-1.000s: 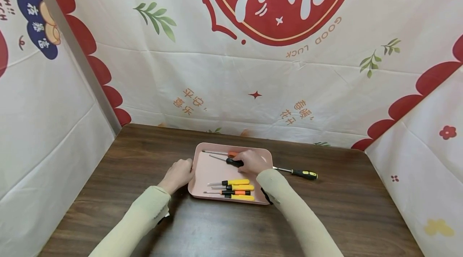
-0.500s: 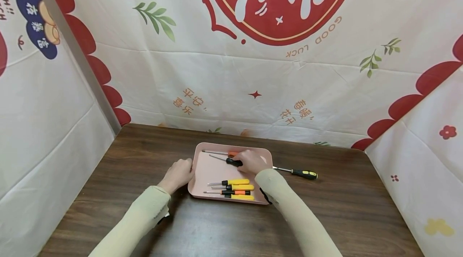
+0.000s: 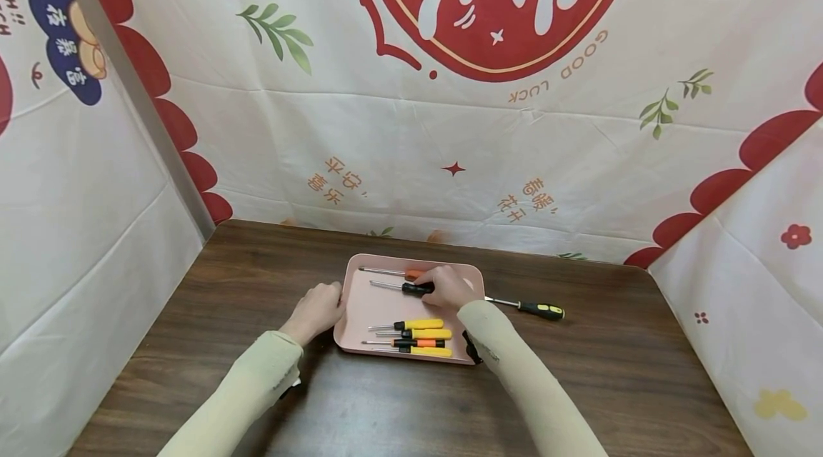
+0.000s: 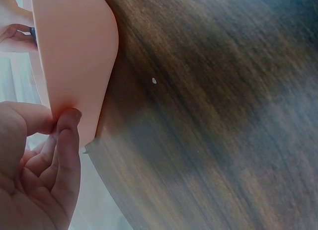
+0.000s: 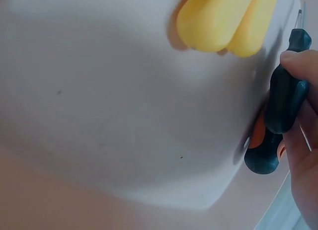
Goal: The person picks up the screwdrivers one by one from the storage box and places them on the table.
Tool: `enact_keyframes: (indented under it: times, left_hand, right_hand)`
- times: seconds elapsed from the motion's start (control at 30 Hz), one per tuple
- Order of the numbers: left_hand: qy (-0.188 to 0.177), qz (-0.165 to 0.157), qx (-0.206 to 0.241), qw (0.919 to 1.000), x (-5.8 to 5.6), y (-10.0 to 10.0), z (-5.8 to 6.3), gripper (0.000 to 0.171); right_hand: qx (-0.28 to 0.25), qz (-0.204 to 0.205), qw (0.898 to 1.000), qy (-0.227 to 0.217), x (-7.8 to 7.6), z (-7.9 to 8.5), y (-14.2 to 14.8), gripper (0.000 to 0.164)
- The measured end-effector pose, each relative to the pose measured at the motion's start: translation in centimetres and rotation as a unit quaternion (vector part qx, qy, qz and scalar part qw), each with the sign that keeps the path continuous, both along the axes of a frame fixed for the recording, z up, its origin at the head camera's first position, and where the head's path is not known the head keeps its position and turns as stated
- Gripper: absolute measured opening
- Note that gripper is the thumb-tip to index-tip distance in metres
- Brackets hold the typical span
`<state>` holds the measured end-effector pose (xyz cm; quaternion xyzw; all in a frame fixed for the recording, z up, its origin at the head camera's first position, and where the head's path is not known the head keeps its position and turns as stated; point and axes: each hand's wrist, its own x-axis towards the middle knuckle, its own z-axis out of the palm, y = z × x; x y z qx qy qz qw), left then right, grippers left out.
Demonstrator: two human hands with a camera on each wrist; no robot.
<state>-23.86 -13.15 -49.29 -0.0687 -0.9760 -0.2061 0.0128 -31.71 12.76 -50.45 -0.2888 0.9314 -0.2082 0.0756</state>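
A shallow pink tray stands on the table, and my left hand pinches its left rim between thumb and fingers, as the left wrist view shows. Inside the far part of the tray, my right hand grips a screwdriver by its black handle, the shaft pointing left. Just beyond it lies an orange-and-black screwdriver, its handle partly hidden by the right hand. Along the tray's near side several screwdrivers lie side by side, with yellow handles and one black-and-orange handle.
To the right of the tray, a black-and-yellow screwdriver lies on the brown wooden table, its shaft end at the tray's rim. Printed white cloth hangs behind the table and on both sides.
The screwdriver in my right hand has turned slightly, its shaft now lying nearer to level and its tip a bit farther left. My left hand keeps its place on the tray rim.
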Motion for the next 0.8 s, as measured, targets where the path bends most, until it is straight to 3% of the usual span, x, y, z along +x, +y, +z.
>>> enact_keyframes:
  times: [0.37, 0.5, 0.7, 0.8]
  left_hand:
    - [-0.006, 0.004, 0.002, 1.0, 0.0, 0.0, 0.0, 0.021]
    - [-0.007, 0.005, 0.002, 1.0, 0.0, -0.1, 0.0, 0.021]
    - [-0.015, 0.006, 0.003, 0.9999, -0.1, -0.1, 0.1, 0.022]
    - [-0.014, 0.004, 0.003, 0.9999, -0.1, -0.1, 0.1, 0.022]
  right_hand:
    - [-0.053, -0.043, 0.996, -0.062, 0.3, 0.8, 0.2, 0.033]
    - [-0.082, -0.033, 0.995, -0.051, 0.4, 1.2, 0.6, 0.031]
    - [-0.064, -0.049, 0.997, -0.009, 0.7, 1.9, 1.5, 0.029]
    - [-0.076, -0.058, 0.995, -0.018, 0.8, 2.1, 1.9, 0.029]
